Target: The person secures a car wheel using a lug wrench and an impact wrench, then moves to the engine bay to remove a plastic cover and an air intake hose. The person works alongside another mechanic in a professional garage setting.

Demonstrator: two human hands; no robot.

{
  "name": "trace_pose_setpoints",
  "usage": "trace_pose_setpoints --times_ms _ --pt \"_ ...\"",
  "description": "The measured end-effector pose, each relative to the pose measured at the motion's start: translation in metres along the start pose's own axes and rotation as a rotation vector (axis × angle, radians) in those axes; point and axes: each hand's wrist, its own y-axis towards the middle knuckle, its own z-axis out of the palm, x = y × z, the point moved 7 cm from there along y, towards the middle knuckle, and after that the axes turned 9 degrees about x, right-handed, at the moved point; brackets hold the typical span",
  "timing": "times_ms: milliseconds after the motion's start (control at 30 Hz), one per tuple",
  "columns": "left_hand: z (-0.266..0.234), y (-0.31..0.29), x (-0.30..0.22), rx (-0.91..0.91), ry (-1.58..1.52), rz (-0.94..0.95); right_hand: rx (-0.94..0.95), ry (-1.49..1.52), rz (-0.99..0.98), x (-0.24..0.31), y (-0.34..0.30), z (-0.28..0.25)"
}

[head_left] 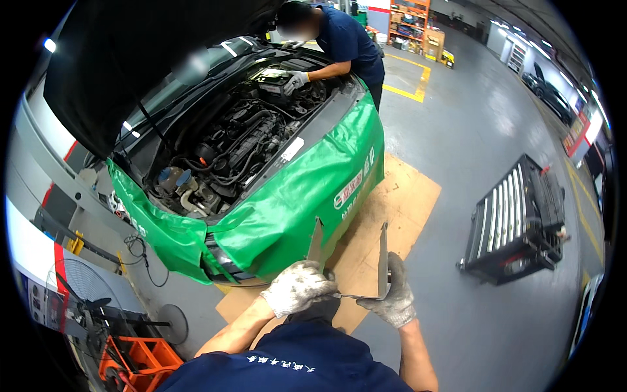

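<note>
Both my hands wear soiled white work gloves. My left hand (300,287) grips the left lower corner of a thin, dark grey U-shaped strip (383,264), fingers curled round it. At its right lower corner my right hand (395,293) is closed on the same strip. Its two upright sides point away from me, and brown cardboard shows between them. I hold it just in front of the car's green front cover (281,228). What the strip belongs to I cannot tell.
Under the raised hood lies the engine bay (241,144). At its far side a co-worker (349,46) has a gloved hand on a car battery (271,80). Cardboard (411,196) covers the floor. A black tool cart (516,222) stands right, a fan (85,294) and orange crate (144,356) lower left.
</note>
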Motion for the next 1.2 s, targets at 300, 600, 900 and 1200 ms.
trace_pose_setpoints --times_ms 300,600,900,1200 --pt "-0.040 0.101 0.165 -0.175 0.007 -0.178 0.262 0.016 0.028 -0.048 0.238 -0.026" --pt "-0.100 0.160 0.266 -0.414 0.076 -0.331 0.299 0.066 -0.535 -0.070 0.426 -0.016" --pt "-0.112 0.213 0.318 -0.497 0.424 -0.914 0.642 0.169 -0.536 -0.118 0.581 0.036" --pt "-0.035 0.227 0.345 -1.014 0.200 -1.681 0.814 0.305 -0.664 -0.188 0.691 0.058"
